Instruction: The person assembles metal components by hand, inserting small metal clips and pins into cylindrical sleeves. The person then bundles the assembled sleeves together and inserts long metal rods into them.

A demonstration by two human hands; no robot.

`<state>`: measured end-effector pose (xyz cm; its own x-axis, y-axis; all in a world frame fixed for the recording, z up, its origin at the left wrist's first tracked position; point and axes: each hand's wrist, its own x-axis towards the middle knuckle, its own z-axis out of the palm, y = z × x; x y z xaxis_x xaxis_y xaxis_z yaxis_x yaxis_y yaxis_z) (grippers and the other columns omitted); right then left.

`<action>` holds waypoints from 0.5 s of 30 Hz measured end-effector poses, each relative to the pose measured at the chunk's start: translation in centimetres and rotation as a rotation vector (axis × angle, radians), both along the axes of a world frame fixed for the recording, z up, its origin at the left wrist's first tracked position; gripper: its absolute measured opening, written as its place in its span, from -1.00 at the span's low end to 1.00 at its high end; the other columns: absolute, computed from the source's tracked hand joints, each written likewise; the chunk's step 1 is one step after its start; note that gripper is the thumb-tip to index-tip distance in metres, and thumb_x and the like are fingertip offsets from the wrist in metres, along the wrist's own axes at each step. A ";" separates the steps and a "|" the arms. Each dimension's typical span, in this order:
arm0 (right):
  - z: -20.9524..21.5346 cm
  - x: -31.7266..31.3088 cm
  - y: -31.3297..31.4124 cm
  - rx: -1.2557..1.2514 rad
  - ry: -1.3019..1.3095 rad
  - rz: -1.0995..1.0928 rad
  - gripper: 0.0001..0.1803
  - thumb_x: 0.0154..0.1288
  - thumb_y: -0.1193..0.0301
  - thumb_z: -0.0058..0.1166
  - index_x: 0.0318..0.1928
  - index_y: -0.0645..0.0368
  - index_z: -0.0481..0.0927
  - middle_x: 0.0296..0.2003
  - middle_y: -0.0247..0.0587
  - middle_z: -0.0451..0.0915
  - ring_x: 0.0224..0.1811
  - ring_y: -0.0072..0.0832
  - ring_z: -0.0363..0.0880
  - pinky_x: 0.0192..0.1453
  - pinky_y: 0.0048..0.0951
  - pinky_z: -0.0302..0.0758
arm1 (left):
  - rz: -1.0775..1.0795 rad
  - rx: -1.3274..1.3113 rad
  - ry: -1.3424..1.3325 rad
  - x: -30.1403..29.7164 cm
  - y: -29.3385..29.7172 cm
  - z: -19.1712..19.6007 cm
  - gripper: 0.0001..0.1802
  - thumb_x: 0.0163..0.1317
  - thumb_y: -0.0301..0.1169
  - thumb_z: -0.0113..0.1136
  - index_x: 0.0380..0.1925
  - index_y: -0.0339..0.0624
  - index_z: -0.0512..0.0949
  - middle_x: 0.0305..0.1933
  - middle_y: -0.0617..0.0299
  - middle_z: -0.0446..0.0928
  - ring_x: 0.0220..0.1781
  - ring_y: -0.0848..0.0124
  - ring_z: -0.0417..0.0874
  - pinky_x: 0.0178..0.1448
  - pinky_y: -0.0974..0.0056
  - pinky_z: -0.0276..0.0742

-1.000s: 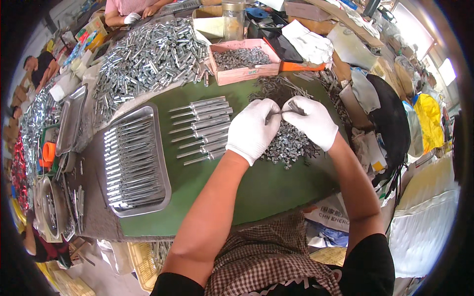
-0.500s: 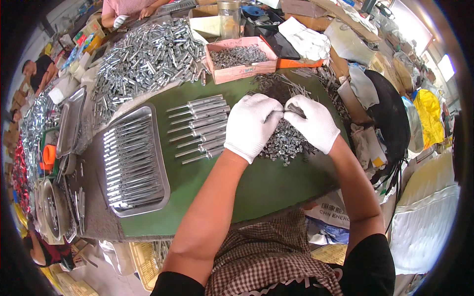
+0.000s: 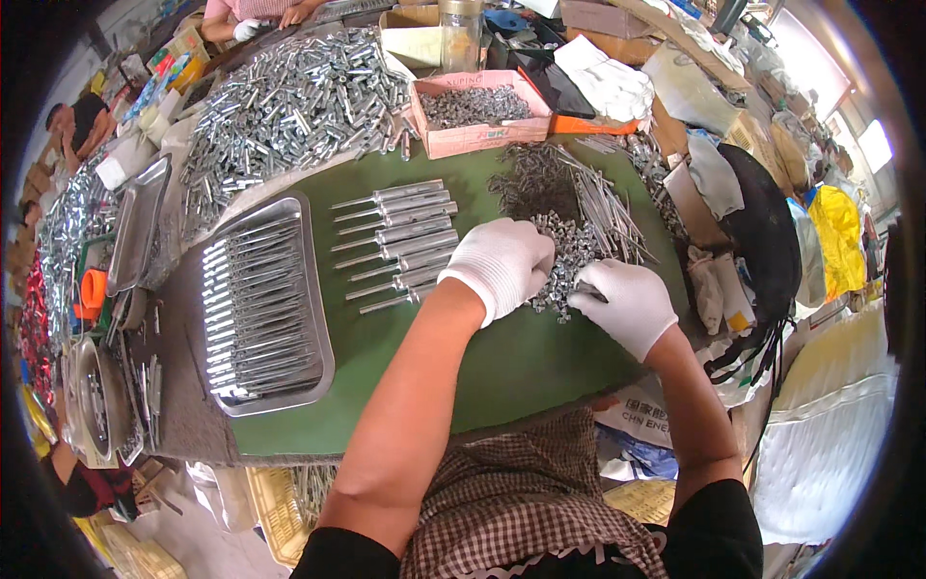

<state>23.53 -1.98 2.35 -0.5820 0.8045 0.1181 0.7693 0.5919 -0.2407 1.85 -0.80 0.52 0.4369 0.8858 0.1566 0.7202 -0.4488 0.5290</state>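
Observation:
My left hand (image 3: 503, 267), in a white knit glove, has its fingers curled together at the left edge of a pile of small silver metal pieces (image 3: 571, 253). What it holds, if anything, is hidden. On the pile's right side, my right hand (image 3: 629, 303), also gloved, is closed in a pinch; I cannot make out what is between the fingertips. Behind the pile lie a heap of dark thin pins (image 3: 535, 181) and a bundle of long silver rods (image 3: 610, 210). Left of my left hand, several metal tubes with thin rods (image 3: 410, 234) lie in a row.
A steel tray (image 3: 323, 362) of similar rods lies at the left of the green mat (image 3: 424, 396). Behind are a large heap of metal tubes (image 3: 299, 96) and a pink box (image 3: 473, 140) of small parts. At the far side another person's hands (image 3: 275, 21) are at work.
My hands, together over the pile before, have drawn apart and come nearer to me. The right has moved down and right, uncovering the small pieces, dark pins and rods behind.

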 end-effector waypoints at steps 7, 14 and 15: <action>2.6 -1.3 2.8 0.129 0.245 0.083 -0.86 0.32 0.32 0.08 -0.21 0.05 0.62 -0.35 -0.11 0.61 -0.26 -0.11 0.60 -0.18 -0.19 0.52 | 0.393 0.398 -0.451 -1.4 0.6 0.0 -0.86 0.21 -0.45 0.12 -0.28 -0.14 0.63 -0.22 0.01 0.62 -0.10 0.05 0.60 0.07 0.11 0.50; 1.0 -5.3 9.0 -0.017 0.112 0.015 -0.73 0.29 0.18 0.06 -0.12 0.03 0.63 -0.22 -0.10 0.65 -0.11 -0.13 0.61 0.01 -0.19 0.51 | 0.617 0.175 -1.149 -2.3 1.0 -0.6 -0.84 0.37 -0.45 0.07 -0.13 -0.15 0.60 -0.27 0.42 0.53 -0.29 0.66 0.45 -0.25 0.48 0.42; 0.9 -6.4 9.3 -0.010 0.011 -0.009 -0.71 0.27 0.16 0.07 -0.14 0.05 0.64 -0.19 -0.08 0.64 -0.08 -0.11 0.60 0.04 -0.18 0.50 | 0.596 0.205 -1.150 -2.2 1.2 -0.9 -0.84 0.37 -0.44 0.07 -0.13 -0.17 0.60 -0.30 0.42 0.52 -0.32 0.66 0.43 -0.24 0.49 0.40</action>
